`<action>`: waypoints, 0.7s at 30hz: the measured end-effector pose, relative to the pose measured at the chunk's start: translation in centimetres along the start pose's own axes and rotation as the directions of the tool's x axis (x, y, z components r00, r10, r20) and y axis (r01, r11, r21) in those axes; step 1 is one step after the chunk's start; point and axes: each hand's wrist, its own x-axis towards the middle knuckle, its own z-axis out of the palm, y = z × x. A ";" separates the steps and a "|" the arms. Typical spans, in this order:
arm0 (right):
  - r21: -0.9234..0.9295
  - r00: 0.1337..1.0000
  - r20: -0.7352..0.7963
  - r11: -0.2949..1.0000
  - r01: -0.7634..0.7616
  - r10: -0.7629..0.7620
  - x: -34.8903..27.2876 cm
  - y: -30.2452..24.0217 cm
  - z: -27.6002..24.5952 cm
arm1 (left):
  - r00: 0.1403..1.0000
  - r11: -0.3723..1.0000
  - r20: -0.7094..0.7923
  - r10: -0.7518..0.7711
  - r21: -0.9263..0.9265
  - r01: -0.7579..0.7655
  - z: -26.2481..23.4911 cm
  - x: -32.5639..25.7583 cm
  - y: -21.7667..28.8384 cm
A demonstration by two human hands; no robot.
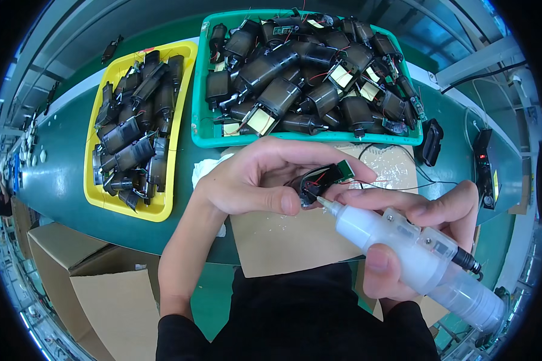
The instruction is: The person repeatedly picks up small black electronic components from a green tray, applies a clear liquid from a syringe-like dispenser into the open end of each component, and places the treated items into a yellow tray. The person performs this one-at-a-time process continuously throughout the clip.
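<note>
Head view: a green plastic tray (198,108), upper centre, and a yellow tray (182,114), upper left, hold heaped glossy housings (277,96). At centre, the left hand (247,180) curls around one dark wired unit (310,182), partly hidden; the right hand (442,213) grips a translucent cylindrical dispenser (373,234), nozzle (328,203) against the unit, contact unclear.

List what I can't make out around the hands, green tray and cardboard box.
All in the head view:
Far side of the dark part: hidden by the left hand.
Dispenser tip: too small to tell whether it touches the part.
Palm of the right hand: behind the white dispenser.
Bottom pieces in the green tray: covered by those above.
Cardboard box floor: hidden by its flap.
</note>
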 end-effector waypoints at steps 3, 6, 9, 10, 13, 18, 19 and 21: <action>-0.036 0.999 -0.013 0.998 0.042 -0.043 -0.1 0.1 0.2 | 1.000 1.000 -0.004 -0.016 -0.010 0.016 0.0 0.0 0.0; -0.051 0.999 -0.010 0.998 0.034 -0.035 -0.2 -0.1 0.4 | 0.999 0.999 -0.015 -0.031 -0.025 0.030 0.0 -0.2 0.1; -0.085 1.000 0.001 0.996 0.024 -0.024 -0.1 -0.5 0.6 | 1.000 1.000 -0.004 -0.013 -0.028 0.013 0.1 -0.1 0.3; -0.088 1.000 -0.007 0.996 0.013 -0.013 -0.2 -0.7 0.7 | 1.000 0.999 0.011 -0.003 -0.037 0.003 0.0 0.0 0.2; -0.096 1.000 0.008 0.995 0.009 -0.008 -0.4 -0.7 0.4 | 1.000 0.999 0.027 0.001 -0.049 0.001 0.1 0.3 0.1; -0.055 1.000 -0.007 0.998 -0.015 0.015 -0.5 -0.7 0.4 | 1.000 0.999 0.018 -0.020 -0.041 0.020 0.0 0.2 0.0; -0.027 1.000 -0.017 0.999 -0.020 0.020 -0.5 -0.6 0.5 | 1.000 0.999 0.016 -0.021 -0.043 0.022 0.0 0.1 0.0; -0.002 1.000 -0.021 1.000 -0.022 0.022 -0.5 -0.5 0.6 | 1.000 0.999 0.017 -0.017 -0.045 0.018 -0.1 -0.1 0.1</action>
